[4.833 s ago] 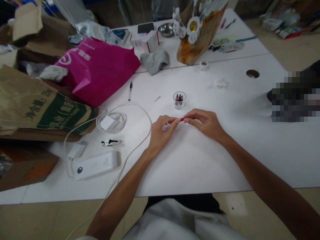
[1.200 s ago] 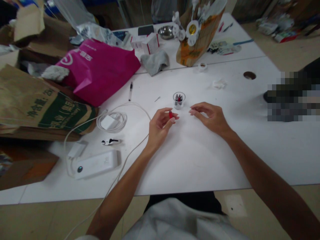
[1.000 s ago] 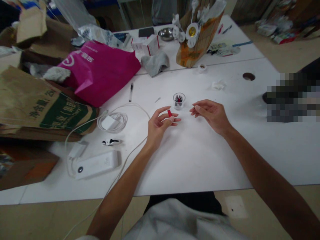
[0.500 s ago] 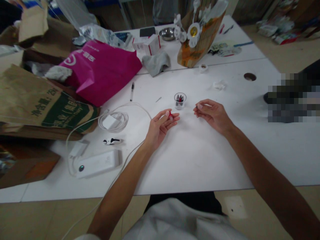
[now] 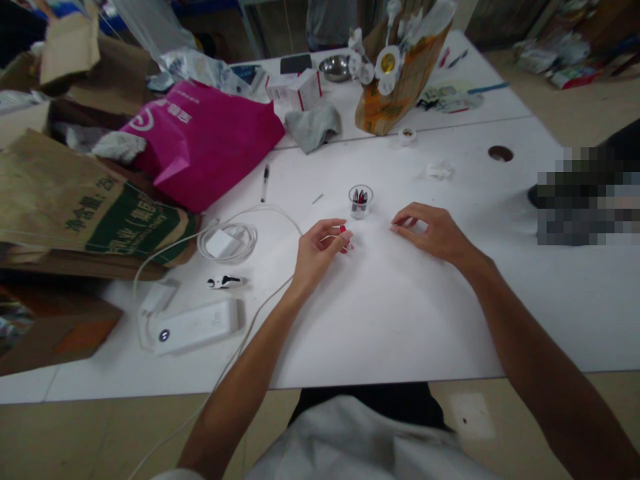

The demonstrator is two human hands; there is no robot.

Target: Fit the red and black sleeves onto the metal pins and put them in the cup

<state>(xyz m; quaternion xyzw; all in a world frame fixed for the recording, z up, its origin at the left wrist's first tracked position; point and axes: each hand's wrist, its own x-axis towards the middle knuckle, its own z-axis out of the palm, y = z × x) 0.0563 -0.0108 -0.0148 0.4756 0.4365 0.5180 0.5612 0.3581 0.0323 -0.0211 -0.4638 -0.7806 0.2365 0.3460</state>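
Note:
My left hand, palm turned sideways, pinches a small red piece that looks like a pen cap between thumb and fingers. Just beyond it stands a clear round cup holding several small black and red pieces, also cap-like. To the right of the cup, my right hand is low over the white table, thumb and forefinger tips together. Whatever is in that pinch, if anything, is too small to make out. A black-capped pen and a thin grey sliver lie to the left of the cup.
On the left are a power bank, a coiled white cable with a charger and a small white-and-black tool. A magenta bag leans by cardboard boxes. Behind are a grey cloth and a paper bag.
My left hand has rolled over, its fingers now curled with the red piece standing more upright. My right hand has turned palm-down and lowered slightly; the dark speck at its fingertips no longer shows.

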